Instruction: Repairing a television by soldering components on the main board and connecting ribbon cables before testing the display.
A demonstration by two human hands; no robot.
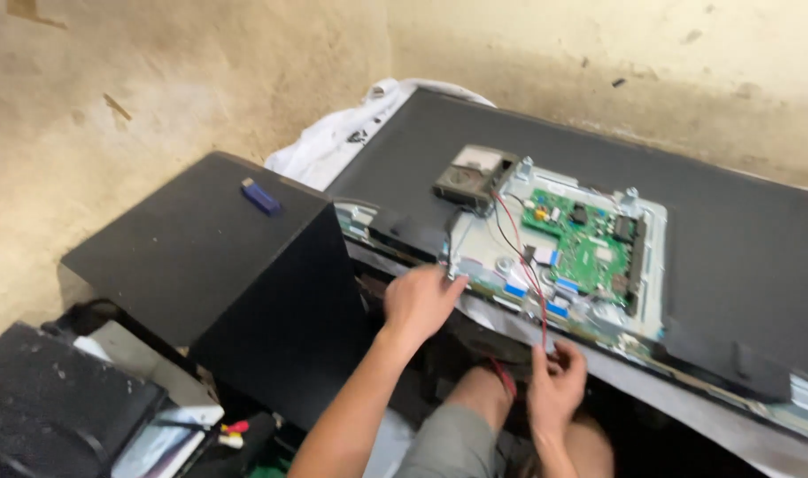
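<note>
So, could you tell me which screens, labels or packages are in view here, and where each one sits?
Flat-screen panel: lying back-up across the right, large, dark grey, rear cover partly off.
Pale label: on the small dark module at the panel's upper middle, rectangular, whitish.
No packages or signs show.

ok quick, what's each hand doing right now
left hand: fingers curled on the edge of the metal panel, grip unclear
right hand: shut on the red wire
</note>
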